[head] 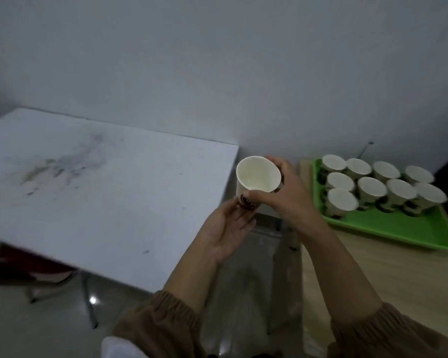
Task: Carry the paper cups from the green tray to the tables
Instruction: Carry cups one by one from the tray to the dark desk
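A white paper cup (256, 177) with a brown print near its base hangs in the air over the gap between two tables. My right hand (282, 195) grips it from the right, fingers curled round its wall. My left hand (228, 228) is under it, palm up with straight fingers, fingertips touching the cup's base. To the right, a green tray (398, 226) on a wooden table holds several more paper cups (370, 187), all upright.
A white table (101, 197) with smudges stands at the left, its right edge close to the held cup. The wooden table (398, 275) carries the tray. A grey wall runs behind both. Floor shows in the gap between them.
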